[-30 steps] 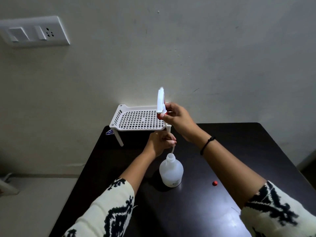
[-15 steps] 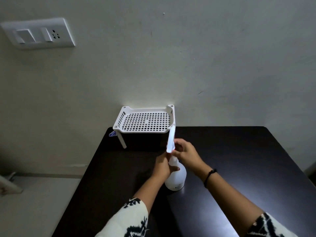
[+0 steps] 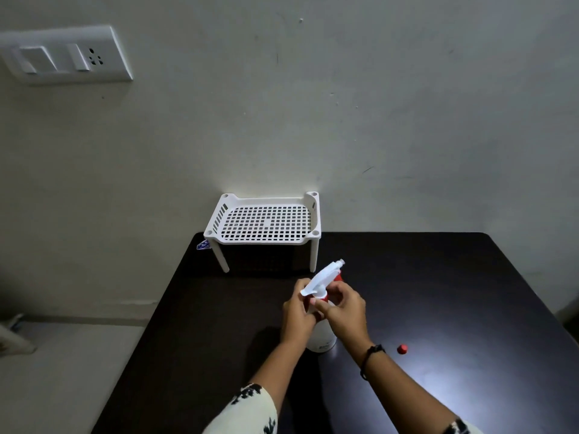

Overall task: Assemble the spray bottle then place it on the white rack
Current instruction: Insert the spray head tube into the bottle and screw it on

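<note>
Gripping spray head [image 3: 322,277] on bottle [image 3: 322,338] | both hands closed | rack [image 3: 266,223] bare

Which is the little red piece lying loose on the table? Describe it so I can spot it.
On the dark table, look right of the bottle and just beyond the right wrist's black band. The red cap lies there alone, tiny, untouched by either hand.

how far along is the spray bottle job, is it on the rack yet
Not yet. The spray head already sits on the neck of the bottle, which stands on the dark table. Both hands are at the red collar: the left hand steadies the neck and the right hand grips the collar, apparently tightening it. The white rack holds nothing, so placing the bottle there remains.
</note>
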### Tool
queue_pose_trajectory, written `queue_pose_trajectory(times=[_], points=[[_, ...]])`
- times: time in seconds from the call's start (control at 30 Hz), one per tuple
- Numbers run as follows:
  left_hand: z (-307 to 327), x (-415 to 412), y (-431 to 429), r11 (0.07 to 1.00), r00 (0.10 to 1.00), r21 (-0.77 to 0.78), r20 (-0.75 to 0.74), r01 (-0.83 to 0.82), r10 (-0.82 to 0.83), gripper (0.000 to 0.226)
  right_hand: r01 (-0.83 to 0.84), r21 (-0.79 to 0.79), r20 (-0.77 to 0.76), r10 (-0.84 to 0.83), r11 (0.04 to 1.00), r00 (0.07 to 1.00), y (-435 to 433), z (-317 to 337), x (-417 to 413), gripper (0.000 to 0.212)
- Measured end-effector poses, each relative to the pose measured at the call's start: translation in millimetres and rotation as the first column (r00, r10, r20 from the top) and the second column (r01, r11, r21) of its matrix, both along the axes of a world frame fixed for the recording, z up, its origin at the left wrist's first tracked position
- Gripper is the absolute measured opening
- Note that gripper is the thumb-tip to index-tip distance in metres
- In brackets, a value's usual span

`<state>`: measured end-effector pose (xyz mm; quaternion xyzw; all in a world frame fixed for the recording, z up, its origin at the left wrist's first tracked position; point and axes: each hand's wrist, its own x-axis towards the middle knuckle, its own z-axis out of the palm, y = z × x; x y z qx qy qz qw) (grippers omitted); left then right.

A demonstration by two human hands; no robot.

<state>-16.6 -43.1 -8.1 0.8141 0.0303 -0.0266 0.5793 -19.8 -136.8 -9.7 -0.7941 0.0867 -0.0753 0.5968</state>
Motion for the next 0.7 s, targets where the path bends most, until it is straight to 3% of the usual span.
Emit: queue_pose_trajectory(times=[0.2, 0.47, 0.6, 0.7], points=[[-3, 2, -1, 0.996, 0.999, 0.072, 0.007, -0.052, 0.052, 0.031, 0.169, 0.133, 0.032, -0.175, 0.977, 0.984, 21, -9, -1, 0.035], [-1, -1, -3, 0.992, 0.991, 0.008, -0.057, -0.122, 0.122, 0.028, 0.262, 0.189, 0.03, -0.272, 0.946, 0.962, 28, -10, 0, 0.033], [1, 1, 1, 0.997, 0.994, -0.011, -0.082, -0.071, 0.07, 0.024, 0.083, 0.068, 0.114, -0.09, 0.994, 0.989, 15, -6, 0, 0.028], [-5, 2, 3, 0.998, 0.996, 0.048, -0.074, -0.038, 0.042, 0.043, -0.053, 0.02, 0.099, 0.051, 0.998, 0.994, 1, -7, 0, 0.028]])
